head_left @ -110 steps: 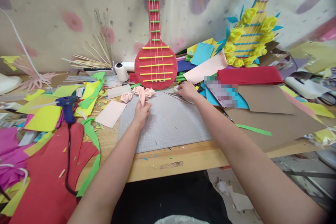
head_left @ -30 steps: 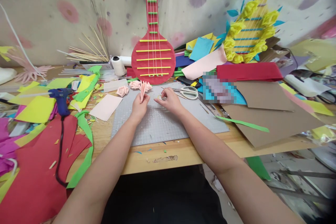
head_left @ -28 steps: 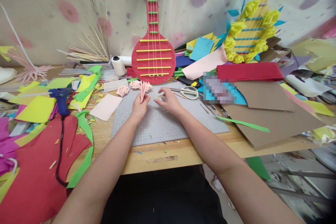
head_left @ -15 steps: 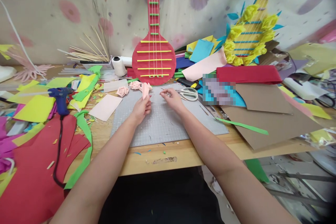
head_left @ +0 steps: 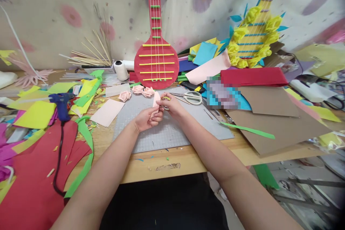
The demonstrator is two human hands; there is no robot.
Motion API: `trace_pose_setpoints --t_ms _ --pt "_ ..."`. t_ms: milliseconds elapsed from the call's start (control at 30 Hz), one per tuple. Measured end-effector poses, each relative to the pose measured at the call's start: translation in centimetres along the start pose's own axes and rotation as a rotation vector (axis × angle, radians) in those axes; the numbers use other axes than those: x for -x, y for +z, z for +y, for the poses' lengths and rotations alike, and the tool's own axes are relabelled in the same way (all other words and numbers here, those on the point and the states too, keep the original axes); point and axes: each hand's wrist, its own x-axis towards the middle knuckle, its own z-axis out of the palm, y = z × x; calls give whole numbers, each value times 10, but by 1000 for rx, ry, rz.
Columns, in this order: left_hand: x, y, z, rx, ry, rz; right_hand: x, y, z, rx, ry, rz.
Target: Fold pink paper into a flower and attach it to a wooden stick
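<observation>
My left hand (head_left: 147, 119) is closed round a folded pale pink paper strip (head_left: 156, 100), whose upper end stands up from the fingers. Close against it, my right hand (head_left: 172, 105) is closed on what look like small scissors (head_left: 165, 98) with a yellowish loop; the fingers hide most of them. Both hands are just above the grey cutting mat (head_left: 151, 140). Behind them lie several pink paper roses (head_left: 125, 95). Larger scissors (head_left: 192, 97) with pale green handles rest to the right of my right hand.
A red paper lute (head_left: 156, 61) stands upright behind the mat. Brown cardboard (head_left: 275, 129) overlaps the mat's right side. On the left are a blue glue gun (head_left: 61, 107), red paper (head_left: 40, 172) and pink paper sheets (head_left: 107, 112). A white thread spool (head_left: 121, 70) stands near sticks.
My hands, apart before, have come together at the pink paper strip. My right hand has moved left and the left hand slightly lower; the strip now leans toward the right hand.
</observation>
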Motion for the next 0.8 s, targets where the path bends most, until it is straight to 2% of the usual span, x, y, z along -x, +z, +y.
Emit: trace_pose_setpoints --t_ms 167,267,333,467,533,600,800 --pt "2 -1 0 -49 -8 -12 -4 -2 2 -10 -59 66" --pt "1 -1 -1 -178 24 26 -4 -3 2 12 -67 95" --pt "-1 -2 -2 -301 108 114 -5 -5 1 41 -93 121" --pt "-10 -5 -5 -481 460 396 -7 -7 1 88 -136 171" --pt "-15 -5 -6 -520 582 514 -8 -6 2 111 -147 180" --pt "-18 -4 -8 -518 600 579 -9 -6 4 142 -157 172" --pt "-14 2 -6 -390 560 650 -8 -20 -2 274 -181 157"
